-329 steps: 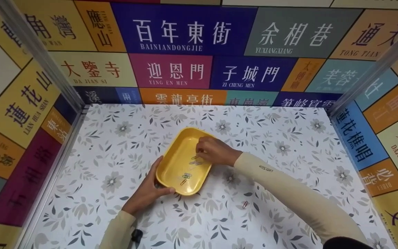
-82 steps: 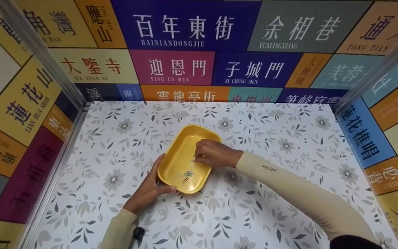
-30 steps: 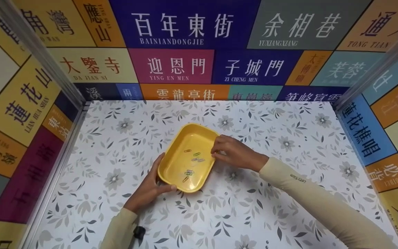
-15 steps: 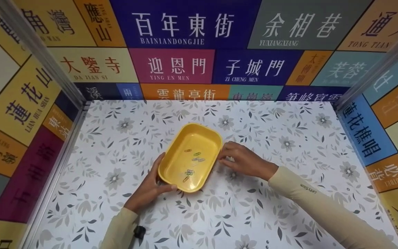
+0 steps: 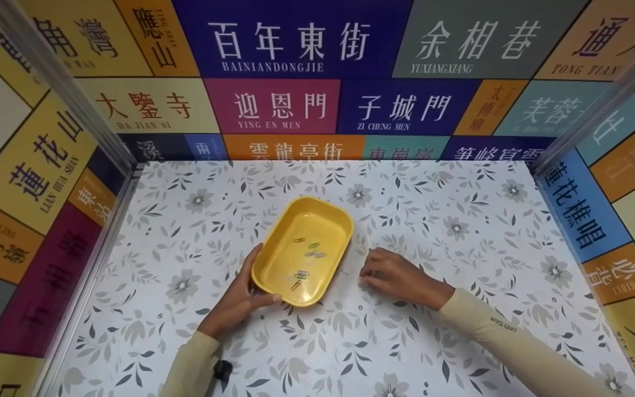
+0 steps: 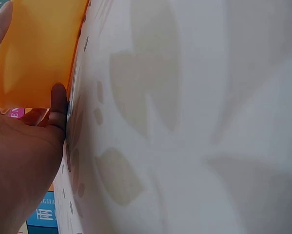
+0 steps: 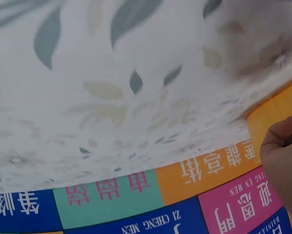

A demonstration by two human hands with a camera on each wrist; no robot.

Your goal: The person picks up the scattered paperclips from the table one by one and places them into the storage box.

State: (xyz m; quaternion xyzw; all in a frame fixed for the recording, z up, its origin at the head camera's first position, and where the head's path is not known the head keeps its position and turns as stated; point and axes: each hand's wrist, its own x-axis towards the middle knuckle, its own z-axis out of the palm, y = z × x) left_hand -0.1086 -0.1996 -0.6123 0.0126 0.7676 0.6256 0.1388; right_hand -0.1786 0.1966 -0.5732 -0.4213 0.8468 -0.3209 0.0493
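A yellow rectangular tray (image 5: pixel 273 234) stands slantwise mid-table. Several small paper clips (image 5: pixel 296 285), in red, green and pale colours, lie scattered on its floor. My left hand (image 5: pixel 237 303) grips the tray's near left corner, the thumb along the near rim and the fingers against the left side. In the left wrist view, a finger (image 6: pixel 59 100) bears on the tray's outer wall (image 6: pixel 36 58). My right hand (image 5: pixel 397 278) is low over the table to the right of the tray, apart from it. Its fingers are loosely curled, and nothing shows between them.
A white tablecloth (image 5: pixel 196 231) printed with grey leaves and flowers covers the table. Behind it rises a wall panel (image 5: pixel 295 44) of coloured signs, with similar panels on both sides. A small black object (image 5: pixel 222 370) is by the left wrist.
The red paper clip on the table 11 seconds ago is gone from there. A reddish clip lies farther back in the tray. My right hand has withdrawn rightward and nearer; the left keeps its grip.
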